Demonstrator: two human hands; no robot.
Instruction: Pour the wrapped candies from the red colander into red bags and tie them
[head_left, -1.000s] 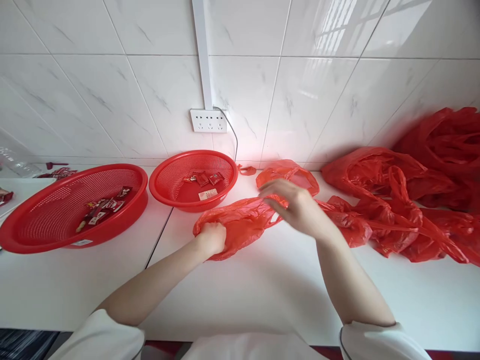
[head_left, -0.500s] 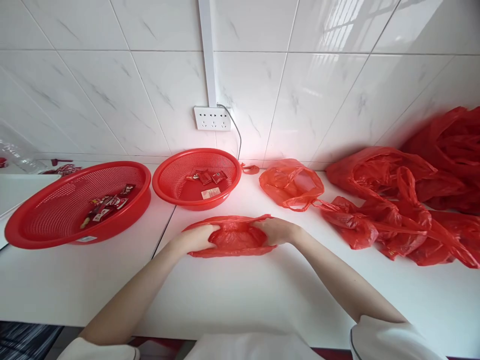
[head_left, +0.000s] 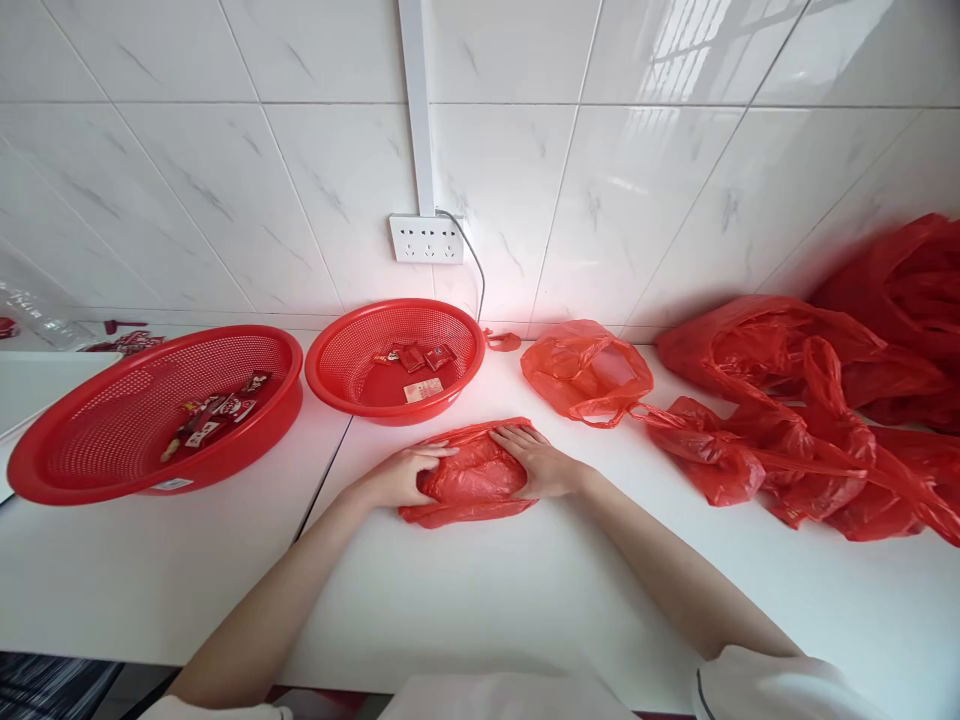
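Observation:
A red plastic bag (head_left: 476,475) lies on the white table in front of me, its mouth facing up and its film crumpled. My left hand (head_left: 409,474) rests on its left side, fingers stretched over the rim and thumb apart. On the opposite side my right hand (head_left: 544,464) lies with fingers spread across the bag's upper right edge. Both hands touch the bag without closing around it. Just behind stands a small red colander (head_left: 395,360) with several small red packets (head_left: 411,357) and a pale slip (head_left: 423,390) inside.
A larger red colander (head_left: 161,410) holding wrapped snacks (head_left: 217,415) is at left. Another open red bag (head_left: 586,372) sits behind my right hand. Several red bags (head_left: 795,440) pile up at far right. A socket strip (head_left: 427,240) with a grey cable is on the tiled wall.
Both hands have come out of the bag's mouth and now lie on its sides, closer together. The bag is flatter and narrower than before.

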